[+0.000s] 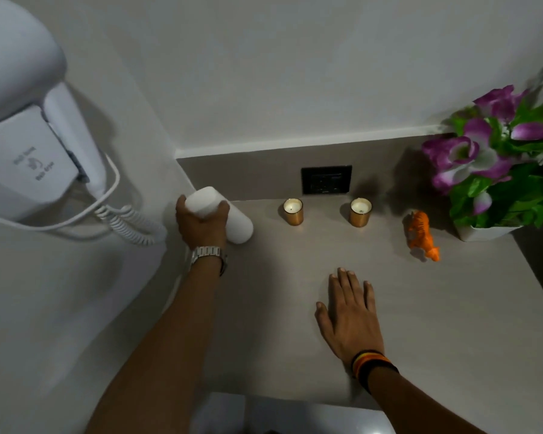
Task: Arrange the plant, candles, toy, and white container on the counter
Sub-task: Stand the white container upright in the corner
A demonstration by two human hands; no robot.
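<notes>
My left hand (201, 222) grips the top of a white cylindrical container (239, 227) standing at the counter's far left corner. Two lit candles in gold holders, one (293, 212) left and one (360, 212) right, stand side by side near the back wall. An orange toy animal (420, 234) stands to their right. A plant (496, 158) with purple flowers in a white pot sits at the far right. Flat on the beige counter (279, 308), in front of the candles, lies my right hand (348, 317), holding nothing.
A wall-mounted white hair dryer (38, 142) with a coiled cord (129, 223) hangs on the left wall, close to the container. A black socket plate (326, 180) is set in the backsplash behind the candles. A dark edge bounds the counter at the right.
</notes>
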